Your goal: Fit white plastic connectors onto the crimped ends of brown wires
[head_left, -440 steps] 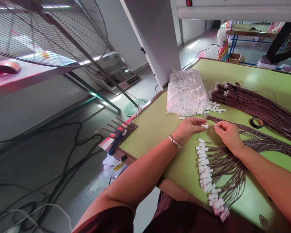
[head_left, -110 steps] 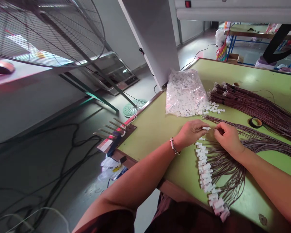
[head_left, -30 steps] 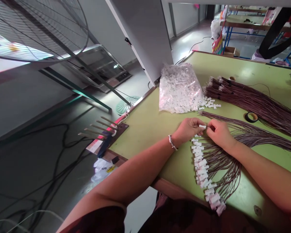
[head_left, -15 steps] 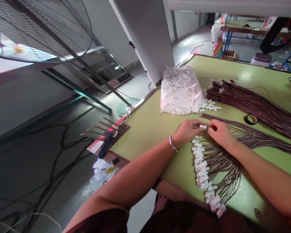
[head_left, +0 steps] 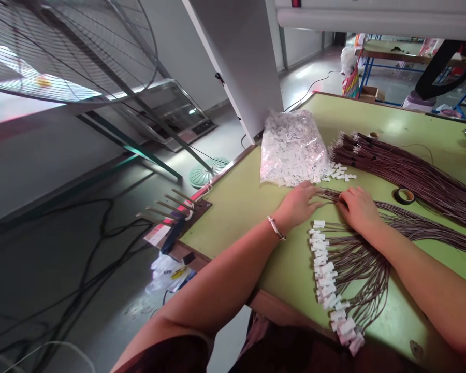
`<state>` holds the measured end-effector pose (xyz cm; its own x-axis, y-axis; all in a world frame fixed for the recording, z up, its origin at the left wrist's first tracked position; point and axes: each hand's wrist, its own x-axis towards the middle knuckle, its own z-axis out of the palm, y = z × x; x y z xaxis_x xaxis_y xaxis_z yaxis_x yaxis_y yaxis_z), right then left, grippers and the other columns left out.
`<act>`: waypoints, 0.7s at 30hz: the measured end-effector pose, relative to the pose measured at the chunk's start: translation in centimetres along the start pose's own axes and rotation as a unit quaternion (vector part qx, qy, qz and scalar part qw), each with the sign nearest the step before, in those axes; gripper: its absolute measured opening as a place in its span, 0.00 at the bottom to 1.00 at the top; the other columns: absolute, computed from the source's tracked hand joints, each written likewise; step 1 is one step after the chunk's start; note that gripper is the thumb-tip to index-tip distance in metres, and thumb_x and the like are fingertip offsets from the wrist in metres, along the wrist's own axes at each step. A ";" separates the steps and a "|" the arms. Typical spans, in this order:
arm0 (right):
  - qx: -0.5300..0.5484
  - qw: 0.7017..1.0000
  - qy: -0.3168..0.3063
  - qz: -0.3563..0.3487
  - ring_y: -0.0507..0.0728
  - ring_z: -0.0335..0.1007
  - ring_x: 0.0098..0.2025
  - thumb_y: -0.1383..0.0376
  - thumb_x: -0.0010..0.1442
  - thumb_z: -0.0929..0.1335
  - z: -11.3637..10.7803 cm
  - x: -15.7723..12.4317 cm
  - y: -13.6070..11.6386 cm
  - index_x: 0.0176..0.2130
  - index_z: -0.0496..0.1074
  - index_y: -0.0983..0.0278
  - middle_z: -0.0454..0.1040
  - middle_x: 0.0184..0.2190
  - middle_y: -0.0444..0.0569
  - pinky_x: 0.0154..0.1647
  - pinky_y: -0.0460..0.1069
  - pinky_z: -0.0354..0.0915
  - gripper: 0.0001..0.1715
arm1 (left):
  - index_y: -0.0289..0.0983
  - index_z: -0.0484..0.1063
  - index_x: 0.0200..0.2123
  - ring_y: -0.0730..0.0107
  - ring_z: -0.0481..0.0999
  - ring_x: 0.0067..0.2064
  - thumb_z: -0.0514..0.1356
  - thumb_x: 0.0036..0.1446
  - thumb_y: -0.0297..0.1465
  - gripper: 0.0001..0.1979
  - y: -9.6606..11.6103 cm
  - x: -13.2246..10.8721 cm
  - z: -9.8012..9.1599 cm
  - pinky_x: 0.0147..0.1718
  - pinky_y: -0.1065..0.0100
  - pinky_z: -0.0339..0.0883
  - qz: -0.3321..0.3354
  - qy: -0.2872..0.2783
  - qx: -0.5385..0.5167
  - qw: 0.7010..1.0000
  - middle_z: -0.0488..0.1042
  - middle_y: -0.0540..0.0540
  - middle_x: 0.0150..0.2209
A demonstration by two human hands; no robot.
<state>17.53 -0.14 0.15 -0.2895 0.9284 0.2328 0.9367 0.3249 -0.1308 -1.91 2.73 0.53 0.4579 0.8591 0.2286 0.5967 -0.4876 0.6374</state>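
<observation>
My left hand (head_left: 300, 204) is stretched over the table with its thumb apart from the fingers. Its fingertips come close to the bare tips of some thin brown wires (head_left: 330, 193); whether they touch is hard to see. My right hand (head_left: 358, 210) lies on these same wires, fingers curled down around some of them. Below both hands runs a column of white plastic connectors (head_left: 326, 280), each on brown wires that sweep off to the right. Beyond my left hand sits a clear bag of white connectors (head_left: 293, 150), with several loose connectors (head_left: 338, 172) spilled beside it.
Thick bundles of brown wire (head_left: 404, 168) lie across the right of the green table (head_left: 233, 217). A black tape roll (head_left: 404, 196) and a smaller roll (head_left: 373, 135) are near them. A rack of metal prongs (head_left: 174, 207) is fixed at the left edge. A large fan (head_left: 81, 52) stands left.
The white connector between my hands has left my fingers and lies at the top of the column. Both hands have moved slightly up to the loose wire tips, and the left fingers have spread.
</observation>
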 end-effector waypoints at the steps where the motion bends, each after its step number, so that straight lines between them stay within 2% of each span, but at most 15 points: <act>1: -0.003 1.000 -0.003 -0.004 0.61 0.61 0.38 0.64 0.60 0.64 0.0 -0.1 0.0 0.33 0.72 0.65 0.71 0.33 0.54 0.39 0.53 0.55 0.08 | 0.37 0.73 0.47 0.61 0.71 0.44 0.64 0.51 0.36 0.19 -0.1 0.4 0.5 0.47 0.60 0.66 0.000 0.013 0.028 1.000 0.70 0.42 0.42; 3: -0.002 1.000 -0.012 -0.008 0.60 0.61 0.38 0.64 0.60 0.64 -0.1 -0.2 0.1 0.33 0.71 0.65 0.70 0.32 0.54 0.39 0.53 0.55 0.08 | 0.35 0.71 0.49 0.58 0.69 0.47 0.65 0.50 0.37 0.24 -0.2 1.0 1.2 0.49 0.59 0.65 0.008 -0.005 0.071 0.997 0.67 0.40 0.45; 7: -0.008 1.000 0.014 -0.010 0.62 0.60 0.42 0.61 0.58 0.67 -0.2 -0.1 0.2 0.38 0.71 0.65 0.69 0.38 0.55 0.42 0.53 0.56 0.10 | 0.33 0.74 0.39 0.60 0.68 0.43 0.58 0.57 0.32 0.10 -0.4 1.6 1.8 0.46 0.60 0.66 0.008 -0.020 0.103 0.994 0.66 0.40 0.40; 10: -0.002 0.999 0.030 -0.032 0.64 0.59 0.47 0.60 0.57 0.68 -0.2 0.2 -0.1 0.42 0.71 0.65 0.69 0.42 0.57 0.45 0.54 0.57 0.14 | 0.34 0.73 0.33 0.61 0.68 0.42 0.56 0.58 0.30 0.07 -0.4 1.5 1.7 0.44 0.60 0.67 0.041 -0.021 0.098 0.994 0.66 0.41 0.38; 13: 0.024 0.999 -0.017 -0.043 0.61 0.63 0.42 0.63 0.59 0.66 0.2 0.4 -0.4 0.36 0.71 0.65 0.70 0.36 0.55 0.41 0.52 0.58 0.07 | 0.34 0.73 0.33 0.62 0.69 0.43 0.57 0.58 0.30 0.06 -0.1 1.1 1.1 0.45 0.60 0.66 0.086 -0.018 0.075 0.993 0.67 0.41 0.38; 16: 0.082 0.996 -0.025 -0.029 0.58 0.65 0.34 0.64 0.60 0.64 0.8 0.6 -0.1 0.31 0.70 0.64 0.71 0.30 0.51 0.34 0.50 0.57 0.08 | 0.36 0.74 0.37 0.65 0.70 0.43 0.61 0.55 0.32 0.07 -0.5 0.6 -0.3 0.46 0.63 0.66 0.110 0.020 -0.009 0.994 0.71 0.42 0.40; 18: 0.186 0.983 -0.003 0.007 0.55 0.64 0.29 0.62 0.60 0.64 1.1 0.7 0.4 0.32 0.71 0.63 0.71 0.26 0.47 0.30 0.48 0.56 0.09 | 0.36 0.74 0.37 0.68 0.72 0.38 0.59 0.56 0.34 0.09 -1.5 0.3 -1.5 0.42 0.66 0.67 0.037 0.109 -0.057 0.992 0.73 0.44 0.37; 20: 0.311 0.949 0.018 0.058 0.53 0.62 0.24 0.60 0.59 0.64 1.3 0.9 1.0 0.32 0.71 0.63 0.69 0.21 0.43 0.26 0.47 0.55 0.10 | 0.35 0.74 0.33 0.70 0.71 0.32 0.55 0.59 0.35 0.11 -2.7 0.1 -2.9 0.35 0.68 0.67 -0.088 0.213 -0.064 0.971 0.73 0.47 0.29; 21: 0.369 0.925 0.031 0.084 0.52 0.61 0.22 0.58 0.58 0.64 1.3 0.9 1.2 0.32 0.71 0.63 0.68 0.20 0.42 0.25 0.47 0.55 0.11 | 0.35 0.74 0.31 0.70 0.71 0.29 0.54 0.59 0.35 0.12 -3.2 0.2 -3.4 0.33 0.68 0.67 -0.132 0.235 -0.053 0.961 0.72 0.48 0.26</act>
<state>18.10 1.33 -1.02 -0.1194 0.9723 0.2012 0.5712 0.2330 -0.7871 -6.02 4.98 1.04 -0.0643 0.9380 0.3406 0.5696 -0.2458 0.7843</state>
